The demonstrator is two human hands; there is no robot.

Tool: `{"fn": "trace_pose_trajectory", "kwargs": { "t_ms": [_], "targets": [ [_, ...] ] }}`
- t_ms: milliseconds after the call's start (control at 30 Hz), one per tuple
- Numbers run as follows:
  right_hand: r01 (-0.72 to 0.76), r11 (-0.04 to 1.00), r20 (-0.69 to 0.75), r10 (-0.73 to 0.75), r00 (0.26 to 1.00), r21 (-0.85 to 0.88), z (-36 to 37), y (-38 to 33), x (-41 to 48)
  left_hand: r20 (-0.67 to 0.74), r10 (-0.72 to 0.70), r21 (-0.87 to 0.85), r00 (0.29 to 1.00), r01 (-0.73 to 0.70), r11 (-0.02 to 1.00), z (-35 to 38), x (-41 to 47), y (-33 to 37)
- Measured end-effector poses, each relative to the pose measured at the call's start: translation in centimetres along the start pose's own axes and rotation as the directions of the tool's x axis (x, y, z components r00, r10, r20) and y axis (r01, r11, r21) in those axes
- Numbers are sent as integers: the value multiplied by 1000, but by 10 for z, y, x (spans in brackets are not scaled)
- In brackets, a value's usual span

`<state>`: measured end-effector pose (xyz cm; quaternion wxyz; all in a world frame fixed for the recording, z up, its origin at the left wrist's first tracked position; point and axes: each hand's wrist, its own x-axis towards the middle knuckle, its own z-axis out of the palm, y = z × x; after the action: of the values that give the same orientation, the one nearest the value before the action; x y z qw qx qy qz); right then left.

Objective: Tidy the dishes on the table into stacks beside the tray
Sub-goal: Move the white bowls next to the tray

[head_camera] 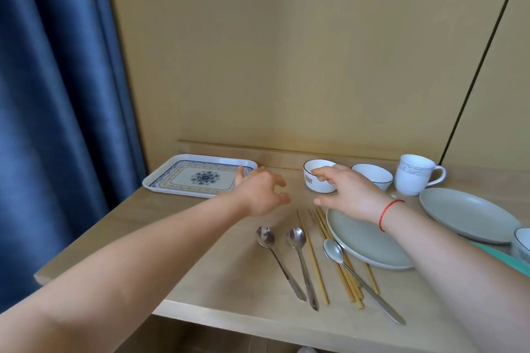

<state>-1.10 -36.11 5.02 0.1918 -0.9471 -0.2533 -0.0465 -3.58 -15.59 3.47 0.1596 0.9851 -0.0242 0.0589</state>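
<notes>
At the right edge a third bowl point(522, 243) is cut off, and the teal thing point(499, 256) beside it shows too little to name. Your right forearm covers part of the near plate point(364, 241), and the fingers of your left hand point(259, 193) hide the right corner of the tray point(177, 180). That hand hovers with loosely curled fingers, holding nothing, between the tray and the dark-rimmed bowl point(319, 185). Your right hand point(348, 195) is spread wide at this bowl, forefinger at the rim and thumb low by its base; you cannot tell whether it touches. Just right of it stand a second bowl point(372, 176) and a mug point(413, 175), handle pointing right, with the far plate point(467, 213) nearer you. The tray lies at the far left of the surface point(200, 252), its long side running left to right. Three spoons point(296, 238) lie heads away from you, handles slanting toward your right. The chopsticks point(312, 261) run the same way, some tucked under the near plate.
</notes>
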Motion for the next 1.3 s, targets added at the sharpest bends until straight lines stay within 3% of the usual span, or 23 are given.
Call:
{"fn": "trace_pose_trajectory", "kwargs": {
  "t_ms": [367, 833, 1100, 1300],
  "targets": [
    [-72, 997, -30, 71, 997, -40, -25, 47, -37, 45, 43, -34, 998, -41, 999, 26, 10, 44],
    [-198, 980, -13, 198, 980, -3, -27, 98, -64, 147, -67, -104, 987, 83, 991, 55, 29, 79],
    [-281, 955, -6, 282, 959, 93, -28, 123, -44, 152, -121, -143, 981, 143, 979, 56, 56, 74],
    [-364, 900, -41, 384, 922, 239, -31, 140, -11, 149, -192, -281, 970, 227, 933, 52, 95, 67]
  ]
}}
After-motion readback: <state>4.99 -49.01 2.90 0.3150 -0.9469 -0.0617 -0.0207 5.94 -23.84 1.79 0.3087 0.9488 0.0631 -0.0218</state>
